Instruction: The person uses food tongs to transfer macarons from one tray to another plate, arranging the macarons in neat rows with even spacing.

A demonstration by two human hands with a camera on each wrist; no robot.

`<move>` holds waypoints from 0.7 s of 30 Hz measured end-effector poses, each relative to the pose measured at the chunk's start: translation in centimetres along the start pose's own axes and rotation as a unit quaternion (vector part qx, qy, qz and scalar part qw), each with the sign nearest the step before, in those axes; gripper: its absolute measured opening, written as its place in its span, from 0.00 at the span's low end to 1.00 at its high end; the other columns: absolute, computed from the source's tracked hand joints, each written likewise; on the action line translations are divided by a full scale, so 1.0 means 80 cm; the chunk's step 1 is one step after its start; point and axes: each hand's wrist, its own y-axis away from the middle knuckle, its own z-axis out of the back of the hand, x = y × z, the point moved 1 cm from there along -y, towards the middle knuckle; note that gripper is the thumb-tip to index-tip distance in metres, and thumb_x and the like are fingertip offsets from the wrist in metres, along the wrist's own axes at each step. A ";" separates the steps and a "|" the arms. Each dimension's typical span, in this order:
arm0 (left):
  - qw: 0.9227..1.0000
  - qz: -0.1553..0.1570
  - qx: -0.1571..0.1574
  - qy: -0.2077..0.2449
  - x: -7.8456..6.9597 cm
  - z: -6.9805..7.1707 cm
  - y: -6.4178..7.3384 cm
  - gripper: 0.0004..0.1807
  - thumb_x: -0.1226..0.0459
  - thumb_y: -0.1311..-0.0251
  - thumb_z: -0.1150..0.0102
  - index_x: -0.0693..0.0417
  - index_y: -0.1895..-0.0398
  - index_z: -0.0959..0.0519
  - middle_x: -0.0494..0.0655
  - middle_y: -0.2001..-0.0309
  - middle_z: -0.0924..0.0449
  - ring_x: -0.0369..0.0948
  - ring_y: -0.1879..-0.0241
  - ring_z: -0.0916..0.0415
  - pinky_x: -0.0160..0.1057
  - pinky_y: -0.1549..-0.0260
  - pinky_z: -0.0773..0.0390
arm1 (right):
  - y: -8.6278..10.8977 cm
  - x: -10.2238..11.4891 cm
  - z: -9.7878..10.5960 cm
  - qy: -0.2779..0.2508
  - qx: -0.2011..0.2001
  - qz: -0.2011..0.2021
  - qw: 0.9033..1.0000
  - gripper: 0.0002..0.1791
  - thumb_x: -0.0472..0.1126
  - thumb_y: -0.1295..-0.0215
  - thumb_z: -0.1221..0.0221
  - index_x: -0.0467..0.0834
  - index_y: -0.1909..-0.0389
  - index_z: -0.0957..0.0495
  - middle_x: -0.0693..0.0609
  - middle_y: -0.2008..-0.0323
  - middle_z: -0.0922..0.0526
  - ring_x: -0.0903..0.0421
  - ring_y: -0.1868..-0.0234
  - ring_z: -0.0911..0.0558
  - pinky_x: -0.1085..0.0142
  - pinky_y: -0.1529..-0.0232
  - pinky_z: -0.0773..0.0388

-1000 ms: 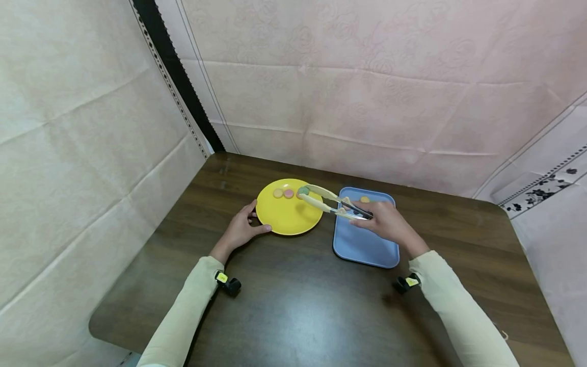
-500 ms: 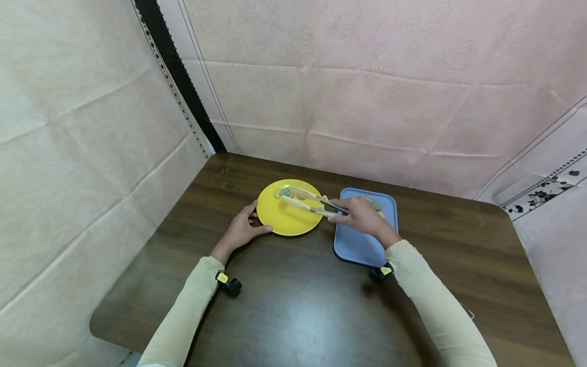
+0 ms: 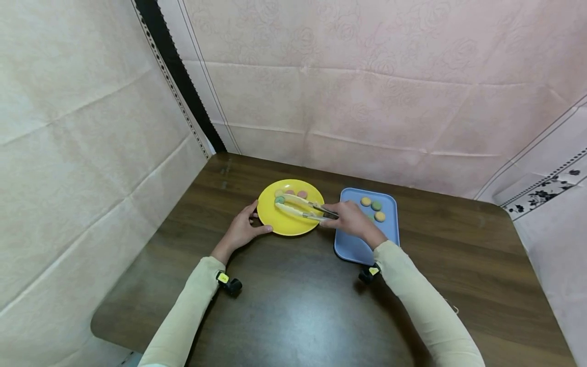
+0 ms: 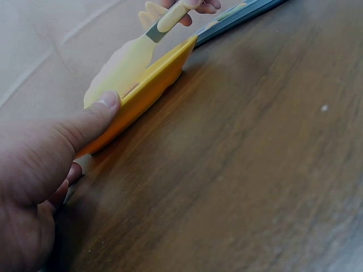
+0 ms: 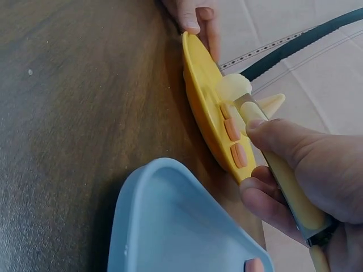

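Observation:
My left hand (image 3: 242,228) holds the left rim of a yellow plate (image 3: 295,226), thumb on the rim and fingers curled at its outer side. In my right hand (image 3: 350,220) I grip cream-tipped tongs (image 3: 294,210), which reach left over the plate. At their tips is a green macaron (image 3: 279,200), low over the plate's left part. Behind it on the plate lie a yellow macaron (image 3: 278,192) and two pink macarons (image 5: 231,130) in a row. The right wrist view shows the tong tips close beside that row; the green macaron is hidden there.
Right of the plate, a blue tray (image 3: 350,248) sits under my right hand and holds several yellow and green macarons (image 3: 376,206). Both stand on a brown wooden table (image 3: 275,300), near its far edge, with a pale cloth wall (image 3: 367,102) behind.
My right hand has carried the tongs and green macaron left from the plate's right side, then nearer to me, below the row. More macarons on the tray now show. The left hand stays put.

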 end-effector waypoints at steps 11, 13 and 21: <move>1.000 -0.002 0.004 -0.007 -0.005 -0.001 0.003 0.59 0.42 0.54 0.30 0.54 0.24 0.51 0.51 0.37 0.34 0.44 0.44 0.31 0.47 0.49 0.25 | 0.009 0.002 0.006 -0.024 0.003 -0.015 1.000 0.31 0.53 0.41 0.35 0.44 0.39 0.25 0.54 0.76 0.19 0.59 0.84 0.31 0.66 0.82 0.32; 1.000 0.000 0.003 -0.005 -0.004 -0.001 0.002 0.58 0.43 0.54 0.30 0.54 0.24 0.51 0.50 0.36 0.34 0.44 0.44 0.32 0.47 0.48 0.26 | 0.018 0.002 0.015 -0.025 -0.002 -0.008 1.000 0.31 0.54 0.40 0.36 0.43 0.38 0.26 0.53 0.79 0.21 0.59 0.84 0.32 0.66 0.82 0.32; 1.000 -0.002 -0.002 -0.002 -0.001 -0.001 0.000 0.58 0.45 0.54 0.29 0.54 0.25 0.50 0.50 0.39 0.33 0.44 0.45 0.31 0.47 0.47 0.27 | 0.070 -0.008 0.068 0.023 -0.054 -0.001 0.998 0.32 0.54 0.42 0.34 0.43 0.38 0.26 0.55 0.82 0.27 0.59 0.82 0.35 0.65 0.80 0.34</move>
